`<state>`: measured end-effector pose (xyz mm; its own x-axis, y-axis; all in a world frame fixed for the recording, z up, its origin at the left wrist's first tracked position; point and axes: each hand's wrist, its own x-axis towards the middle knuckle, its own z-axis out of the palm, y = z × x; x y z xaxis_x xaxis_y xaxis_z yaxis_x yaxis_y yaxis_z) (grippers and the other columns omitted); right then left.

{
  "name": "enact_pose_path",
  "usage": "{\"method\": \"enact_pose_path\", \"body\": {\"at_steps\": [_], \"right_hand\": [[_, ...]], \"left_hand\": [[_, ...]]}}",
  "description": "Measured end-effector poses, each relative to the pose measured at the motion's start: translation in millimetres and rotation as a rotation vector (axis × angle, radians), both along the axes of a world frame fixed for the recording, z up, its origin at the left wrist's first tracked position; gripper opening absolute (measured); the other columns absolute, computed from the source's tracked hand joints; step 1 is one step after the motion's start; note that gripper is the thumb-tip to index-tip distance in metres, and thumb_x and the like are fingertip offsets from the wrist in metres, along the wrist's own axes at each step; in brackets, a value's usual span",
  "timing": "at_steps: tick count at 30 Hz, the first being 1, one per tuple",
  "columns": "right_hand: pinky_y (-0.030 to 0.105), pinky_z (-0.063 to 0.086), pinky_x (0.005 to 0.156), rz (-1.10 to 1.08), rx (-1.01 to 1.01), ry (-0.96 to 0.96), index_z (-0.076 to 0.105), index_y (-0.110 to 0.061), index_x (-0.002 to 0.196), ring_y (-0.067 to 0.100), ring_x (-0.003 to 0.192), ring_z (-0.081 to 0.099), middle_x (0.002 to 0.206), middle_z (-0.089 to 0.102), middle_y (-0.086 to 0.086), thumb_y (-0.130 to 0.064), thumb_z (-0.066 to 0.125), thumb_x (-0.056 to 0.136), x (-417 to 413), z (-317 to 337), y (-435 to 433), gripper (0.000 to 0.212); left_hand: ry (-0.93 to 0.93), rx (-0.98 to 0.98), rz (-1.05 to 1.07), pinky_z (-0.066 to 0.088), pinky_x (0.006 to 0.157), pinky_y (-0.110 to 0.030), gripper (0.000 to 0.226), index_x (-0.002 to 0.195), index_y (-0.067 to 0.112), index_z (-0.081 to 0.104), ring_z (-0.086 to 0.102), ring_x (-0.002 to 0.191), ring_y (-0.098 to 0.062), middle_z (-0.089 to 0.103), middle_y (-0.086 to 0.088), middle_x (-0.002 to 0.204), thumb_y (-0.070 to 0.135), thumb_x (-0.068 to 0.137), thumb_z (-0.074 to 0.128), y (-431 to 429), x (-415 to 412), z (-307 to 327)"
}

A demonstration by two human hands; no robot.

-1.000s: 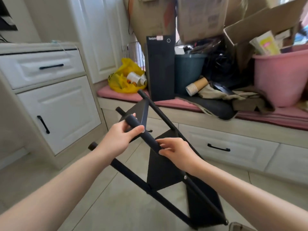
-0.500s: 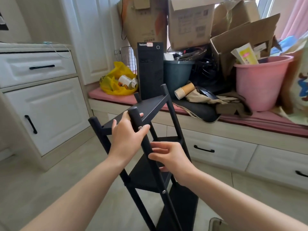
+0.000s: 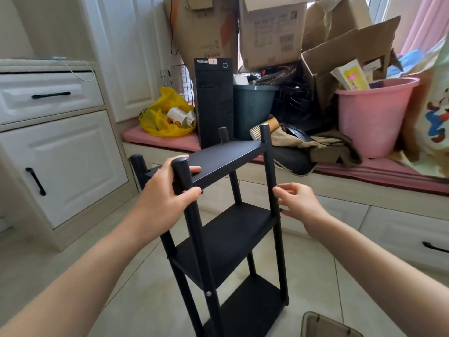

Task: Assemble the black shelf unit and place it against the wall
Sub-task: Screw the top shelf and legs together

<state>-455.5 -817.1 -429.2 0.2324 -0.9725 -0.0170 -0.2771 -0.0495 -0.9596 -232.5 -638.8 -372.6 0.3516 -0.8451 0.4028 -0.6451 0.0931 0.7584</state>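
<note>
The black shelf unit (image 3: 228,239) stands upright on the tiled floor in front of me, with three boards between four round posts. My left hand (image 3: 167,195) grips the near left post just under its top, thumb on one side and fingers reaching onto the top board. My right hand (image 3: 297,203) is at the near right post at mid height, fingers loosely curled and touching its side; whether they close round it is not plain.
A white cabinet (image 3: 60,152) stands at the left. Behind the shelf a window bench with a pink cushion (image 3: 364,169) carries a black computer tower (image 3: 213,100), yellow bag (image 3: 165,115), dark bin (image 3: 252,108), pink bucket (image 3: 371,115) and cardboard boxes (image 3: 269,30). A grey lid (image 3: 325,327) lies at the bottom right.
The shelf unit has swung from lying tilted to standing upright. My left hand stayed on the same post; my right hand moved from that post across to the right post.
</note>
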Motion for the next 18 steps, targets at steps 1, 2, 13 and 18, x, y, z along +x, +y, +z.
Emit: {"method": "enact_pose_path", "body": {"at_steps": [1,2,13,18], "right_hand": [[0.037,0.054,0.090,-0.029,0.000,0.015,0.060,-0.015,0.120,0.020,0.105,0.061,0.114,0.065,0.003,-0.030,0.062,0.097,-3,-2,-4,0.028],[0.039,0.053,0.094,-0.054,-0.004,0.032,0.056,-0.013,0.126,0.021,0.107,0.060,0.117,0.063,0.004,-0.031,0.062,0.097,-5,-4,-8,0.034],[0.034,0.047,0.088,0.040,-0.121,0.043,0.055,-0.027,0.109,0.016,0.102,0.064,0.111,0.067,-0.003,-0.020,0.062,0.097,-1,1,-15,0.015],[0.031,0.049,0.074,0.050,-0.081,-0.013,0.057,-0.026,0.100,0.015,0.090,0.071,0.101,0.072,0.001,-0.013,0.063,0.096,1,1,-4,0.014]], "left_hand": [[-0.047,0.011,-0.003,0.041,0.107,-0.028,0.062,0.143,0.030,0.044,0.053,0.122,0.002,0.063,0.027,0.124,0.018,0.090,0.073,3,4,-1],[-0.095,0.022,-0.003,0.038,0.110,-0.031,0.067,0.146,0.033,0.041,0.051,0.126,-0.002,0.060,0.030,0.125,0.022,0.089,0.074,6,9,-1],[-0.221,0.056,0.031,0.027,0.115,-0.015,0.066,0.131,0.073,0.035,0.036,0.135,0.015,0.049,0.026,0.146,0.060,0.074,0.064,32,50,-7],[-0.198,-0.005,0.129,0.027,0.089,0.008,0.055,0.136,0.035,0.054,0.052,0.118,0.013,0.062,0.024,0.128,0.024,0.087,0.076,28,63,-18]]}}
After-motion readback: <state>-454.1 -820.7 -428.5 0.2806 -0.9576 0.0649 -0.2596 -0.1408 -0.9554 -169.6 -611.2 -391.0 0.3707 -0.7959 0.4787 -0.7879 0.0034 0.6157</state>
